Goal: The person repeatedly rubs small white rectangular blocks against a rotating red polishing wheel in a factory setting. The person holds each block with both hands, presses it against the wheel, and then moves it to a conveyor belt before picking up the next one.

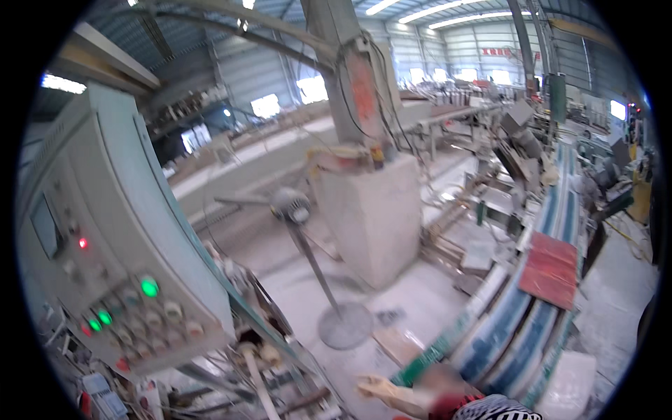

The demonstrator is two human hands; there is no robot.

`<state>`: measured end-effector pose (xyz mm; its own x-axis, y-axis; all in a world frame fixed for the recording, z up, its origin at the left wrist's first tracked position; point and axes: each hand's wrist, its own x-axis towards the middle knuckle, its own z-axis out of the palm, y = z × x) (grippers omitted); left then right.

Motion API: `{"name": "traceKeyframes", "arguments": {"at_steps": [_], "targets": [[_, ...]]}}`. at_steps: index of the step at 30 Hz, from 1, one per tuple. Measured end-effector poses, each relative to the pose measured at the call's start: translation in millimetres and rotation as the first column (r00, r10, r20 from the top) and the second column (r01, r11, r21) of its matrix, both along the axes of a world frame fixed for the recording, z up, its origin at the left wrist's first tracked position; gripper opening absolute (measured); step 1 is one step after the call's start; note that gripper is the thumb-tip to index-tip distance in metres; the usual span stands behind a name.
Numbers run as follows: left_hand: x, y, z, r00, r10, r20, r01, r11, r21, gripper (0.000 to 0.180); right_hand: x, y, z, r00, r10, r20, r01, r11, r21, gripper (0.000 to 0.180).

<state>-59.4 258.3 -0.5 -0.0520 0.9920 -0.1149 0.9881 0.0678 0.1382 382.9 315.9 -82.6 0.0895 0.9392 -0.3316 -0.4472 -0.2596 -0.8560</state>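
Observation:
At the lower edge, my left hand (378,387), in a pale beige glove, reaches out to the left beside the conveyor's near end. Its fingers look stretched and apart, with nothing visible in them. A red sleeve and a black-and-white patterned cloth (500,408) lie behind it, partly smeared by a blur. My right hand does not show. Close by runs a conveyor (507,341) with blue belts and green side rails. A reddish flat slab (549,269) lies across the belts, well beyond the hand.
A grey control cabinet (119,231) with lit green and red buttons stands at left. A round-based metal stand (345,325) is on the floor ahead, before a white block (371,217) around a pillar. A pale slab (570,385) lies right of the conveyor. Machinery (518,161) lines its far part.

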Motion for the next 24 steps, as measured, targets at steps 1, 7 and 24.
{"name": "traceKeyframes", "arguments": {"at_steps": [1, 7, 24], "targets": [[14.8, -2.5, 32.8, 0.995, 0.092, 0.042, -0.087, 0.990, -0.109, 0.092, 9.7, 7.0, 3.2, 0.999, 0.027, -0.042, -0.028, 1.000, -0.012, 0.052], [21.8, -4.9, 33.5, 0.980, 0.192, 0.049, -0.178, 0.961, -0.210, 0.099, 68.8, 76.4, -35.9, 0.982, 0.082, -0.169, -0.079, 0.997, 0.023, 0.061], [32.9, 24.1, 47.3, 0.978, 0.175, 0.118, -0.180, 0.983, 0.032, 0.079, 199.4, 72.7, -3.8, 0.973, 0.006, 0.230, 0.013, 0.997, -0.082, 0.046]]}}
